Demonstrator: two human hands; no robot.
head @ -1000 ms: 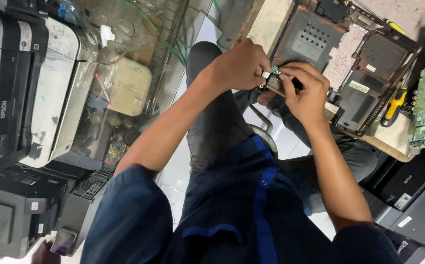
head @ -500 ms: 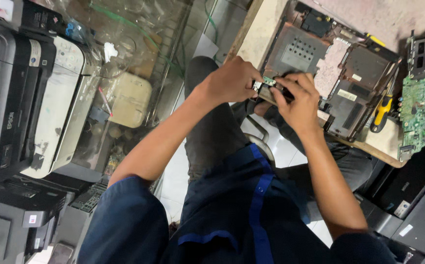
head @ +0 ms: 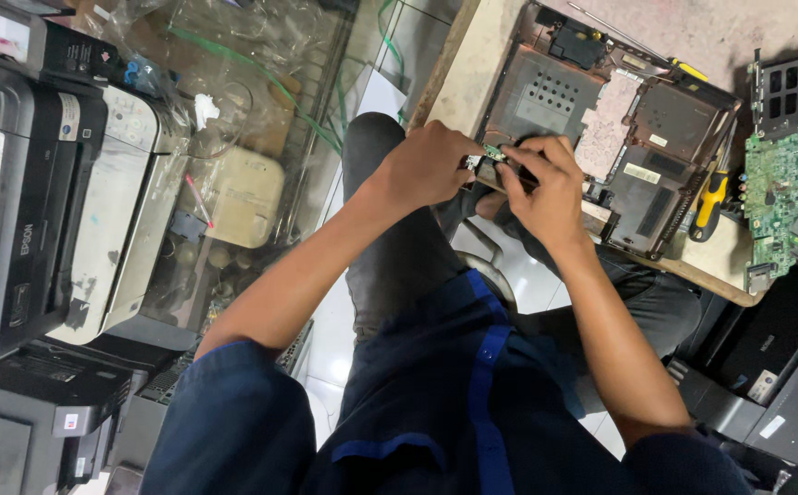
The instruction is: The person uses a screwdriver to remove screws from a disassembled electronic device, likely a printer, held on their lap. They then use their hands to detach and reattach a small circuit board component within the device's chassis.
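My left hand point(head: 428, 166) and my right hand point(head: 546, 187) meet over my lap at the near edge of the wooden table point(head: 472, 64). Both pinch a small dark part with a green circuit piece point(head: 490, 163) between their fingertips. Just beyond the hands lies an opened laptop base point(head: 601, 119), dark and brownish, with its insides bare. My fingers hide most of the small part.
A green circuit board point(head: 784, 174) lies at the table's right end. A yellow-handled screwdriver point(head: 709, 203) rests beside the laptop base. Stacked printers point(head: 41, 183) stand at the left. A glass surface point(head: 234, 110) with a cream box point(head: 243, 197) sits behind my left arm. Black devices point(head: 775, 367) fill the lower right.
My view has shifted, so the table and laptop base sit further right and lower in frame. Both hands stay together on the small part, fingers slightly rearranged.
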